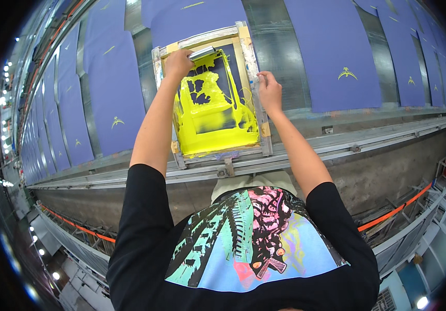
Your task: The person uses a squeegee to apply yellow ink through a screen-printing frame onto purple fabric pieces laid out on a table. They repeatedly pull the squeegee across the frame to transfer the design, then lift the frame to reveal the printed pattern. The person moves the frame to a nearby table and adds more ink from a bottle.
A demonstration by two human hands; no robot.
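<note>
A screen printing frame [252, 62] with worn, paint-stained bars lies on the long table in front of me. Bright yellow-green ink [217, 140] is spread over its mesh, thickest along the near end, with dark patches showing through. At the far end, a squeegee [202, 53] with a pale metallic holder rests on the mesh. My left hand [179, 65] is closed around its left part. My right hand [270, 93] is at the right bar of the frame, fingers curled and fingertips against its outer edge.
Blue-purple fabric panels [332, 57] lie in rows along the table on both sides, several with small yellow prints. A metal rail [316, 153] runs along the near edge. Orange bars [396, 208] stand behind, near another structure.
</note>
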